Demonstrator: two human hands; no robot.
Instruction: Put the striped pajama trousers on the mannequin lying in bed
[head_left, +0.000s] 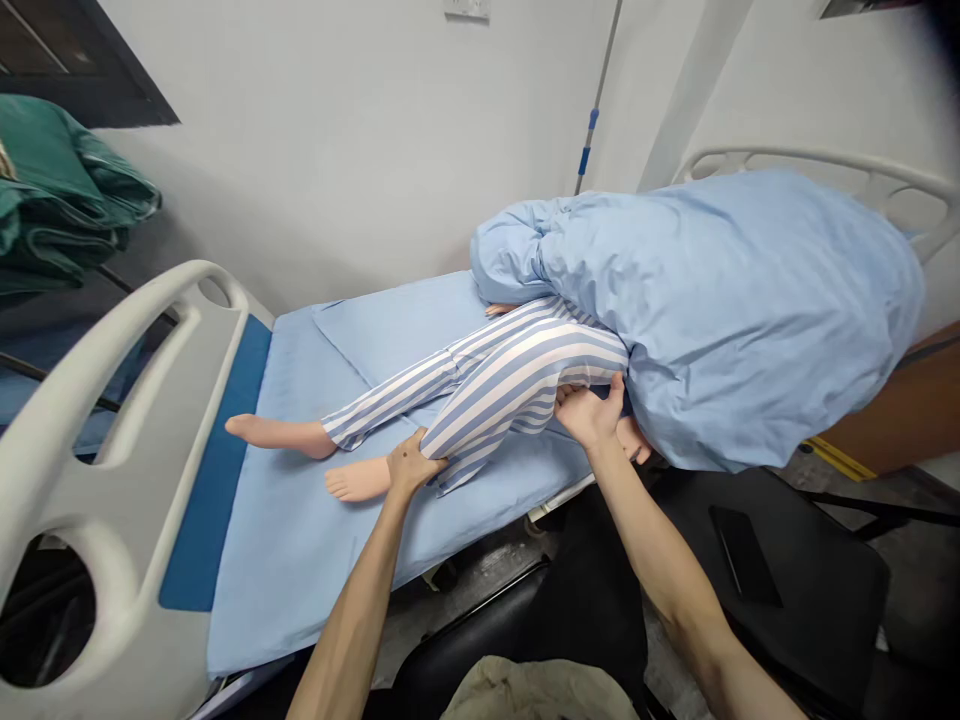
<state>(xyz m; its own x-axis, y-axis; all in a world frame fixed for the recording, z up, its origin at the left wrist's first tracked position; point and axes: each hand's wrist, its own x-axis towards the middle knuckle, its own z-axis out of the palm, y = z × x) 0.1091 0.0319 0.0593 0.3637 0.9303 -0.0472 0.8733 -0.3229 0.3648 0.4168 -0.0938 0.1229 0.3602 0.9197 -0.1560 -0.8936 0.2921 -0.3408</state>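
Manikin legs point(517, 375) in blue-and-white striped trousers lie lengthwise on a hospital bed, over a creased light-blue sheet point(300, 580). Bare feet point toward the pale plastic footboard point(169, 470), which has rounded cut-outs and a dark-blue strip along its inner side. The leg nearer the camera is bent at the knee; the farther one stretches straighter behind it. The left hand point(410, 462) is wrapped around the nearer ankle at the trouser cuff, fingers and thumb gripping it. The right hand point(592, 412) reaches under the same leg near the knee, thumb apart and raised; I cannot tell how far its fingers curl, as the leg hides them. A puffy light-blue quilt point(712, 290) covers the body above the thighs, and a manikin hand point(634, 440) shows beneath its near edge. Behind the quilt stands a pale curved headboard point(814, 158). White wall point(322, 130) runs along the far side, with a socket plate point(466, 9) high up and a thin pole point(592, 120) with blue collars. Folded green cloth point(67, 200) sits beyond the footboard. At right, a dark phone point(745, 555) lies on a black chair seat point(832, 620)
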